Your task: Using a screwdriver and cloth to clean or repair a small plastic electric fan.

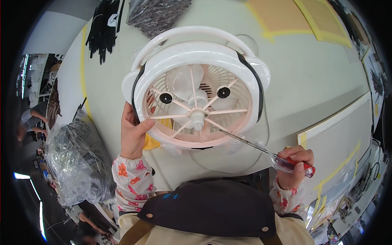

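Observation:
A small white and pale pink electric fan (178,58) with a looped handle stands on the table in front of me, its grille tilted up. White blades show behind the spokes, along with two round black discs like eyes. My left hand (136,133) grips the fan's lower left rim, thumb in front and some fingers hidden behind. In my right hand (295,164) is a screwdriver (250,143) with a red handle partly wrapped in transparent plastic. Its long shaft reaches to the lower spokes near the hub; whether the tip touches anything I cannot tell. Something yellow (151,142) shows beside my left hand.
Black strips (102,34) and a plastic-wrapped dark bundle (158,15) lie at the back. A large plastic-covered bundle (79,159) stands at the left. Yellow-taped boards (281,18) lie far right, and a pale panel (339,139) is on the right. People work in the left background.

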A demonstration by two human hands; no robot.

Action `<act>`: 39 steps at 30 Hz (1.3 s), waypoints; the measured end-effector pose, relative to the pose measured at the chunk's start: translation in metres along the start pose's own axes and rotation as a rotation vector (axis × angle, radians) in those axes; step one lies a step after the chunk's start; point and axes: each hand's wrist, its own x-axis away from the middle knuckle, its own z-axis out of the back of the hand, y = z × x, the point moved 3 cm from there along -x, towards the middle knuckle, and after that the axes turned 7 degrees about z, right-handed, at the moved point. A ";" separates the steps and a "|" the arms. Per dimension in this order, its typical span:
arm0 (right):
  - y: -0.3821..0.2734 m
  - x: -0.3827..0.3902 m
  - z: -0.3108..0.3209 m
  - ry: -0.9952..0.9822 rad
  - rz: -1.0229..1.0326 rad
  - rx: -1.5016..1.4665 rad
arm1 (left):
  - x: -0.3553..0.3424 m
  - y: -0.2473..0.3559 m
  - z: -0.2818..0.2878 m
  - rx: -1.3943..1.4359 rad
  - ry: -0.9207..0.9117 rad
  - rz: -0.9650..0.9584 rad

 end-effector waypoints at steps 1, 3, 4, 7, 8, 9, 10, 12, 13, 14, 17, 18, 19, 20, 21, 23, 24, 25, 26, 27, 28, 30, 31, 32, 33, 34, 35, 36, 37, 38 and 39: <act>0.002 -0.001 -0.003 -0.031 -0.008 -0.006 | 0.005 0.005 0.002 -0.019 0.015 -0.026; 0.004 -0.003 -0.007 0.019 -0.025 -0.045 | 0.007 0.008 0.003 -0.014 0.032 -0.050; 0.004 -0.003 -0.009 0.020 -0.032 -0.051 | 0.007 0.006 0.005 0.012 0.077 -0.025; 0.001 -0.004 -0.012 0.009 -0.035 -0.063 | -0.002 -0.006 0.012 0.043 0.167 0.031; 0.000 -0.004 -0.012 0.015 -0.029 -0.056 | -0.006 -0.011 0.016 0.080 0.179 0.117; -0.001 -0.004 -0.011 0.032 -0.021 -0.076 | -0.010 -0.018 0.022 0.104 0.208 0.209; -0.002 -0.004 -0.011 0.028 -0.017 -0.063 | -0.012 -0.024 0.026 0.143 0.230 0.265; -0.002 -0.004 -0.008 0.048 -0.007 -0.054 | -0.015 -0.035 0.034 0.196 0.274 0.332; -0.002 -0.004 -0.006 0.059 0.012 -0.040 | -0.016 -0.041 0.039 0.258 0.343 0.416; 0.000 -0.004 -0.005 0.070 0.004 -0.037 | -0.017 -0.042 0.041 0.251 0.314 0.402; 0.003 -0.005 0.000 0.100 0.044 -0.034 | -0.018 -0.044 0.048 0.244 0.303 0.371; 0.003 -0.006 0.003 0.135 0.061 -0.015 | -0.019 -0.044 0.049 0.242 0.295 0.370; 0.003 -0.006 0.004 0.144 0.093 0.006 | -0.020 -0.044 0.051 0.235 0.301 0.375; 0.003 -0.007 0.007 0.155 0.093 -0.012 | -0.020 -0.045 0.051 0.238 0.291 0.377; 0.003 -0.008 0.007 0.157 0.086 -0.009 | -0.020 -0.045 0.052 0.252 0.288 0.388; 0.004 -0.010 0.007 0.127 0.088 -0.150 | -0.020 -0.047 0.053 0.268 0.287 0.404; 0.005 -0.010 0.006 0.130 0.063 -0.115 | -0.019 -0.048 0.053 0.287 0.288 0.412; 0.006 -0.011 0.005 0.118 0.069 -0.132 | -0.018 -0.050 0.054 0.306 0.314 0.438; 0.007 -0.011 0.003 0.102 0.076 -0.160 | -0.017 -0.050 0.053 0.305 0.297 0.426; 0.008 -0.011 0.001 0.108 0.066 -0.150 | -0.017 -0.050 0.052 0.303 0.298 0.423; 0.010 -0.011 0.000 0.121 0.053 -0.143 | -0.016 -0.049 0.051 0.299 0.299 0.428; 0.013 -0.009 -0.001 0.138 0.038 -0.138 | -0.015 -0.047 0.048 0.286 0.295 0.412; 0.013 -0.009 0.000 0.142 0.048 -0.136 | -0.014 -0.046 0.046 0.268 0.323 0.414; 0.013 -0.007 0.001 0.137 0.066 -0.150 | -0.014 -0.044 0.042 0.269 0.290 0.406; 0.014 -0.006 0.005 0.155 0.052 -0.130 | -0.013 -0.043 0.039 0.244 0.329 0.410; 0.013 -0.006 0.009 0.135 0.091 -0.170 | -0.012 -0.042 0.037 0.224 0.383 0.426; 0.013 -0.005 0.015 0.141 0.118 -0.231 | -0.013 -0.039 0.034 0.215 0.364 0.412; 0.012 -0.004 0.022 0.120 0.133 -0.216 | -0.013 -0.038 0.031 0.235 0.360 0.445; 0.011 -0.003 0.031 0.125 0.157 -0.241 | -0.013 -0.038 0.029 0.255 0.357 0.471; 0.011 -0.003 0.041 0.139 0.165 -0.263 | -0.012 -0.036 0.027 0.243 0.361 0.469; 0.013 -0.003 0.051 0.145 0.175 -0.272 | -0.012 -0.037 0.025 0.287 0.352 0.494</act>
